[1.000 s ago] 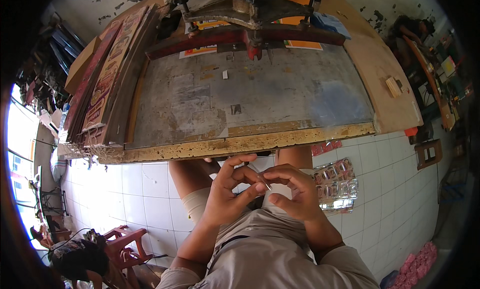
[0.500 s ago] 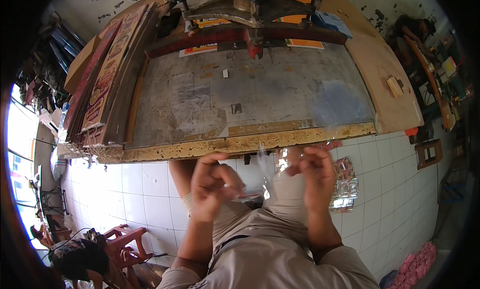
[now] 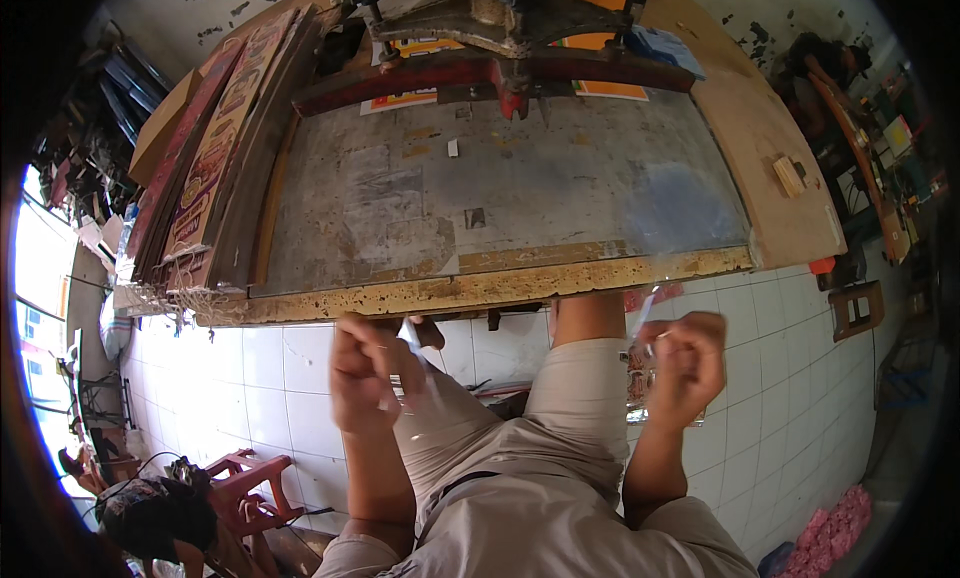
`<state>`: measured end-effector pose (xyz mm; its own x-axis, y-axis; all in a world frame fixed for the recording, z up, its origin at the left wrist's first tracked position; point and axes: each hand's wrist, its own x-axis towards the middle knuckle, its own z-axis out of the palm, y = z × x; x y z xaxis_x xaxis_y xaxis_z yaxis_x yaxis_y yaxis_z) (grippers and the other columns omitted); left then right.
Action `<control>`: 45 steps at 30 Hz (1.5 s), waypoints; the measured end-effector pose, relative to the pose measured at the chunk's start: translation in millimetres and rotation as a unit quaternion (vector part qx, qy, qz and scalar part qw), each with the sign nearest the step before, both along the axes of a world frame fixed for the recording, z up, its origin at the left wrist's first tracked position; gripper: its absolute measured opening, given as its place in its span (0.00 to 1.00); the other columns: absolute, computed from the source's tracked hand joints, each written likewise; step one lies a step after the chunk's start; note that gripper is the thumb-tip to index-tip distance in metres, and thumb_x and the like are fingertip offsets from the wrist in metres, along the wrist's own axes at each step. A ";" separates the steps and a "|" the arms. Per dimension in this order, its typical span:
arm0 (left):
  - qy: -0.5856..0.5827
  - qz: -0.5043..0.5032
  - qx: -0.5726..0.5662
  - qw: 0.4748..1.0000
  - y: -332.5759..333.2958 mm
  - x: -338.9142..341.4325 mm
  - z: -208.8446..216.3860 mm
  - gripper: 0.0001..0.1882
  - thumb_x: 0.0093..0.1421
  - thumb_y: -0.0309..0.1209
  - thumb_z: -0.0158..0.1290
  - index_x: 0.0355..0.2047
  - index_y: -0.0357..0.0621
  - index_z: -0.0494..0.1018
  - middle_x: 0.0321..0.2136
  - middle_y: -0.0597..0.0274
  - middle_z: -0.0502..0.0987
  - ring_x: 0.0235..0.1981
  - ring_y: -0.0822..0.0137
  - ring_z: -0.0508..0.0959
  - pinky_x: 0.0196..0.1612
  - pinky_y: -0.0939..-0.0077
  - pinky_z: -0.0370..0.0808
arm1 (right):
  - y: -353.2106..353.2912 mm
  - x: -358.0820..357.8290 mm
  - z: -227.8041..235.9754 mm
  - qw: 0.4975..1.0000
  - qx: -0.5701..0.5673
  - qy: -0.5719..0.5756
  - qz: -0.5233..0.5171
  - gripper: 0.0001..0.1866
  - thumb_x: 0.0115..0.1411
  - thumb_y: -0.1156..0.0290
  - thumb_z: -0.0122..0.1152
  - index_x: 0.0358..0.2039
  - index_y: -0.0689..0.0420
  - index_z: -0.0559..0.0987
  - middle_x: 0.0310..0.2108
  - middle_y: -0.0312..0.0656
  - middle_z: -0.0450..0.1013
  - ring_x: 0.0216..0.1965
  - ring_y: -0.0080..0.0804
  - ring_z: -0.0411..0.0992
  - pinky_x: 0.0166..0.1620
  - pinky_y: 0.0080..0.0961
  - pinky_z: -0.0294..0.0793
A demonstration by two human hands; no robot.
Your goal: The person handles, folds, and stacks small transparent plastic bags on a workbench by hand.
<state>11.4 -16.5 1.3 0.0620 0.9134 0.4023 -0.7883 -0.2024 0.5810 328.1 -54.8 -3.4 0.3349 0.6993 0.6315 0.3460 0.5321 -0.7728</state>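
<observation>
My left hand (image 3: 364,376) is over my left thigh, below the table's front edge, fingers curled together and blurred. A thin piece of clear plastic film (image 3: 412,338) sticks out from its fingertips. Farther right, my right hand (image 3: 687,370) is closed too, pinching another narrow clear strip (image 3: 645,310) that points up toward the table edge. A wide gap separates the two hands. Behind the right hand, shiny printed packets (image 3: 638,386) lie on the floor, mostly hidden by it.
Ahead stands a worn worktable (image 3: 560,188) with a wooden front edge and a red-and-black metal press frame (image 3: 510,63). Long printed boards (image 3: 222,143) are stacked at its left. A small wooden block (image 3: 789,176) lies right. A red stool (image 3: 240,493) and another person (image 3: 160,518) are lower left.
My hands have moved apart, left hand leftward and right hand rightward. The clear plastic that hung between them now shows as separate pieces at each hand.
</observation>
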 end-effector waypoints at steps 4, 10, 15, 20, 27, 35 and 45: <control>0.229 -0.038 0.009 0.973 -16.4 34.2 5.8 0.23 0.57 0.15 0.54 0.53 0.33 0.66 0.25 0.60 0.75 0.28 0.67 0.79 0.37 0.71 0.78 | -4.1 -40.5 20.9 0.963 0.000 -0.252 0.100 0.17 0.56 0.78 0.70 0.47 0.62 0.81 0.46 0.46 0.75 0.38 0.35 0.79 0.36 0.25 0.81; 0.399 0.000 0.028 0.916 -25.0 53.6 13.3 0.26 0.58 0.16 0.57 0.57 0.33 0.65 0.29 0.60 0.78 0.34 0.69 0.80 0.44 0.75 0.75 | -5.4 -71.3 33.6 0.954 -0.051 -0.223 0.194 0.23 0.53 0.73 0.77 0.49 0.62 0.81 0.47 0.45 0.76 0.42 0.37 0.80 0.39 0.29 0.84; 0.449 0.022 0.069 0.891 -24.4 54.3 19.2 0.26 0.58 0.15 0.56 0.57 0.33 0.66 0.30 0.60 0.79 0.35 0.68 0.81 0.44 0.73 0.77 | -2.8 -67.1 20.2 0.950 -0.053 -0.232 0.204 0.23 0.52 0.74 0.77 0.48 0.63 0.81 0.48 0.44 0.77 0.43 0.37 0.80 0.42 0.28 0.84; 0.462 0.050 0.090 0.881 -23.3 57.7 21.3 0.26 0.58 0.16 0.57 0.57 0.32 0.66 0.31 0.58 0.80 0.35 0.65 0.82 0.43 0.71 0.78 | -0.1 -66.4 17.3 0.956 -0.046 -0.205 0.202 0.21 0.53 0.79 0.75 0.49 0.63 0.81 0.49 0.44 0.77 0.45 0.38 0.81 0.43 0.29 0.85; 0.488 0.076 0.081 0.866 -25.9 57.7 23.9 0.29 0.57 0.18 0.60 0.58 0.34 0.66 0.29 0.60 0.80 0.30 0.67 0.82 0.41 0.72 0.78 | 4.6 -60.8 21.1 0.947 -0.049 -0.217 0.232 0.21 0.52 0.82 0.73 0.49 0.62 0.82 0.48 0.45 0.78 0.43 0.39 0.81 0.42 0.31 0.84; 0.543 0.267 0.003 0.796 13.5 6.2 15.0 0.23 0.56 0.22 0.60 0.54 0.37 0.72 0.34 0.58 0.80 0.37 0.64 0.81 0.45 0.66 0.78 | 44.7 4.9 31.3 0.993 -0.112 -0.004 -0.045 0.11 0.65 0.78 0.64 0.49 0.62 0.81 0.40 0.41 0.81 0.36 0.24 0.80 0.39 0.21 0.80; 0.740 0.418 0.074 0.522 58.5 -38.4 7.9 0.19 0.61 0.25 0.54 0.53 0.45 0.78 0.62 0.56 0.72 0.63 0.49 0.70 0.65 0.52 0.64 | 103.9 109.8 38.1 0.932 -0.074 -0.184 -0.302 0.20 0.65 0.71 0.65 0.57 0.59 0.76 0.61 0.50 0.70 0.62 0.43 0.69 0.61 0.39 0.71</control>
<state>-27.0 42.0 9.1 0.0098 0.8355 0.5494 0.9006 -0.2461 0.3582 437.8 49.1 34.7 0.4751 0.5421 0.6932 0.8046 0.0514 -0.5916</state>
